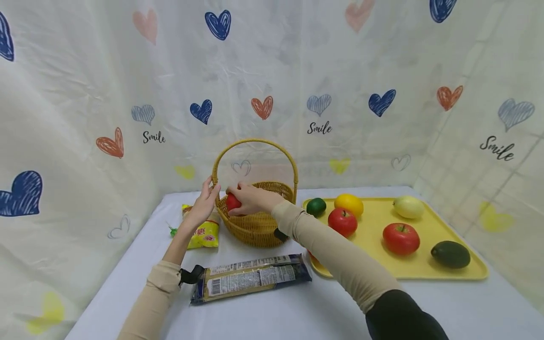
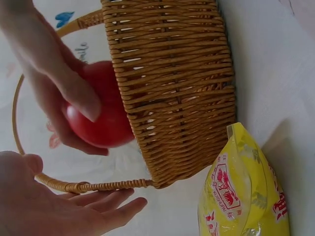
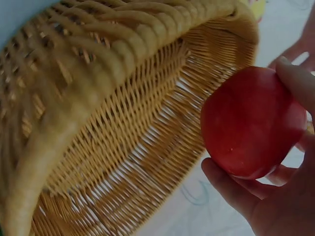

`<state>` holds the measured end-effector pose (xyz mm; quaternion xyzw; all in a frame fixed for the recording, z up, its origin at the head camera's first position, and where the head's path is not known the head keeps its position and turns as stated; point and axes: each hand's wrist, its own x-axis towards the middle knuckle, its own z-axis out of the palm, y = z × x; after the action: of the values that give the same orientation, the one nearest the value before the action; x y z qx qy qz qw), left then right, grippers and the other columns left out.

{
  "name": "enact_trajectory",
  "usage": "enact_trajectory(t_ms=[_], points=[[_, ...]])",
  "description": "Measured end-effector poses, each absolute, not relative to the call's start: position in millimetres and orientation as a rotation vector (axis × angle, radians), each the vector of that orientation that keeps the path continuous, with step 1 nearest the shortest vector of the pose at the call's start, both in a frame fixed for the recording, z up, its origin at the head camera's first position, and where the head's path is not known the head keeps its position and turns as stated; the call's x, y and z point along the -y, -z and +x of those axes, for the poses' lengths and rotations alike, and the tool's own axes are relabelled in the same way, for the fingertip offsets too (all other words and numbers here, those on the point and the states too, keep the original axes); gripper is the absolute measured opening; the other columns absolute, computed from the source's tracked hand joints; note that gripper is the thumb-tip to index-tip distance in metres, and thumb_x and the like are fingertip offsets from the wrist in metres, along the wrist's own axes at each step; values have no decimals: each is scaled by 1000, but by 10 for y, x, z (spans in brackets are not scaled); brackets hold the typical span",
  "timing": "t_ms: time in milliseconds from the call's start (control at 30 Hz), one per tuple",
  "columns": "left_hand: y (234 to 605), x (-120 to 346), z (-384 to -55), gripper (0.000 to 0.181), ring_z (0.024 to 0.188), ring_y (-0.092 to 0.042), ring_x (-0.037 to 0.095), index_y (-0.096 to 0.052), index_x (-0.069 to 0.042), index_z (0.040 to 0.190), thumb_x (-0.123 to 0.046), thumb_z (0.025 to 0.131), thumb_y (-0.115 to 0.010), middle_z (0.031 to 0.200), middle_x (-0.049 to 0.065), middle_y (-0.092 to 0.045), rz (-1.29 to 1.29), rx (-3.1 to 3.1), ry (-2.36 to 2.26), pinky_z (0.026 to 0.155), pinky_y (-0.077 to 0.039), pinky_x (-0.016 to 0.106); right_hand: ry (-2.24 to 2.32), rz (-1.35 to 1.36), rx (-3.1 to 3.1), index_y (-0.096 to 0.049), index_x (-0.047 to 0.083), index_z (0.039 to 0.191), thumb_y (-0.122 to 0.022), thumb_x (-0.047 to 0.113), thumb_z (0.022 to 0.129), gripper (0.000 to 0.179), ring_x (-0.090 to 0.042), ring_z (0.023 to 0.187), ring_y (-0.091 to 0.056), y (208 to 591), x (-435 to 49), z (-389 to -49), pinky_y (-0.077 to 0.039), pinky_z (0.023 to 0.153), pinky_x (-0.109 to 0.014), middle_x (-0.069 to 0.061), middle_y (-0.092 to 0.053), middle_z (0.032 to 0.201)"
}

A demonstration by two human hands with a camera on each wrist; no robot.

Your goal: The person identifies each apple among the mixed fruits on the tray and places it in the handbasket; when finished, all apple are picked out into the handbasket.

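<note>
In my right hand (image 1: 255, 199) I hold a smooth, round red fruit (image 3: 251, 123), with thumb and fingers spread around it. It is just at the opening of a woven wicker basket (image 1: 255, 231), inside the left part of the rim; whether it is an apple or a tomato I cannot tell. The basket's interior (image 3: 118, 132) shows bare wicker in the right wrist view. My left hand (image 2: 64, 206) is beside the basket's arched handle (image 1: 255, 140), fingers extended behind its left side and thumb apart. Nothing is gripped in that hand.
Left of the basket stands a yellow snack bag (image 1: 206, 233), with a small green item (image 1: 173, 231) beside it. A long plastic-wrapped packet (image 1: 250, 278) lies in front. At right, a yellow tray (image 1: 374, 267) bears red fruits (image 1: 401, 238), a lemon (image 1: 349, 205) and an avocado (image 1: 450, 254).
</note>
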<state>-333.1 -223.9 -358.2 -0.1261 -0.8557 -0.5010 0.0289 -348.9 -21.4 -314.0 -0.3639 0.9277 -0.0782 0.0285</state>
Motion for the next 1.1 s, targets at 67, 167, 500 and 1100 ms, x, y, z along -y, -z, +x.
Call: enact_trajectory(t_ms=[67,167,500,1100], points=[[3576,2240,-3328,83,159,-15,44,13,-22,165,-65,106,-25,172,24,-12,-386,2645,1553,127,-18,65,272,-1076,-2854,-40,20,151,-64,46,100,62,-27,114,-61,3182,258,-3545,-57,95,-40,-17,-49,136],[3571,2238,-3317,81,159,-14,45,14,-24,165,-63,106,-24,172,24,-10,-381,2654,1569,126,-18,65,303,-1015,-2843,-39,21,152,-64,47,99,64,-30,121,-60,3240,301,-3593,-56,98,-43,-20,-46,144],[3562,2225,-3315,83,160,-12,44,15,-24,165,-66,105,-26,172,24,-8,-391,2665,1544,126,-18,66,194,-945,-2835,-35,23,156,-61,50,100,67,-32,130,-57,3305,376,-3635,-54,99,-44,-19,-39,157],[3556,2252,-3271,81,159,-16,45,15,-25,165,-62,107,-27,172,24,-9,-371,2680,1526,125,-20,67,90,-911,-2838,-27,26,164,-59,47,102,73,-36,150,-42,3434,420,-3598,-47,115,-50,-16,-28,169]])
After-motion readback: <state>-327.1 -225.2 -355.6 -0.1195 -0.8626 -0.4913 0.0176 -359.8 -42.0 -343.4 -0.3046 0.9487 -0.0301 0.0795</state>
